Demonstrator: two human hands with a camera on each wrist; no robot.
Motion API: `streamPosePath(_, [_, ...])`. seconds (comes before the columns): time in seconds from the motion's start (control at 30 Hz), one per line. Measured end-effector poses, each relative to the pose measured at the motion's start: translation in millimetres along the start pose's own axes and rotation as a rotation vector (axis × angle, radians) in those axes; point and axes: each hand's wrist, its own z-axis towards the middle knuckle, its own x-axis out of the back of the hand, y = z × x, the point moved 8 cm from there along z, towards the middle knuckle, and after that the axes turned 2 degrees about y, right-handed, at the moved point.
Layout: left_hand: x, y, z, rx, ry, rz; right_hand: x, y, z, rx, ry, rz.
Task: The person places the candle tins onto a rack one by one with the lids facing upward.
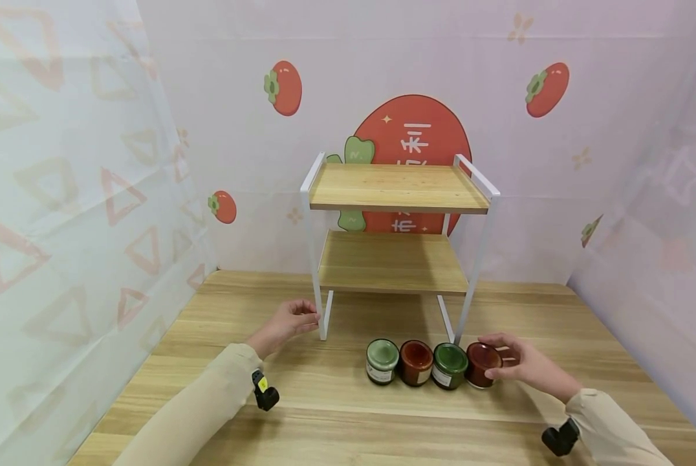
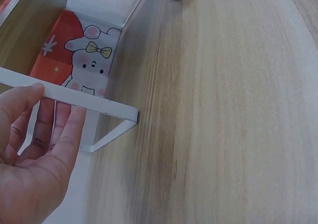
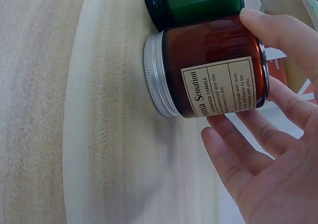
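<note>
A white-framed shelf rack (image 1: pixel 399 188) with wooden boards stands on the table. My left hand (image 1: pixel 290 323) is at its left front leg (image 2: pixel 94 103), thumb on one side and fingertips on the other, pinching it. In front of the rack stand candle jars in a row, touching or nearly so: light green (image 1: pixel 381 362), red-brown (image 1: pixel 416 364), green (image 1: pixel 449 367) and dark red (image 1: pixel 483 366). My right hand (image 1: pixel 519 362) holds the dark red candle jar at the right end, thumb and fingers around its side. This jar rests on its silver lid (image 3: pixel 160 75), base upward.
The wooden table (image 1: pixel 325 421) extends in front of the jars and to both sides. Patterned cloth walls (image 1: pixel 237 129) enclose it at the back, left and right. The rack's lower shelf (image 1: pixel 391 262) hangs above the tabletop, behind the jars.
</note>
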Motion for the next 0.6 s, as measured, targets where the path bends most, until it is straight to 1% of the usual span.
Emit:
streamPosePath(0.2, [0.9,-0.7,-0.5,-0.003,-0.002,0.012,-3,5,0,0.005,-0.017,0.015])
streamPosePath(0.3, [0.7,-0.3,-1.2,-0.005,-0.005,0.018,-3,10,0,-0.012,-0.008,0.007])
streamPosePath(0.5, [0.1,0.5,-1.3,-0.002,-0.002,0.014,-4,25,3,-0.022,0.000,-0.011])
streamPosePath(0.6, [0.2,0.2,-0.1,-0.002,-0.005,0.008,-5,33,5,-0.036,-0.017,-0.023])
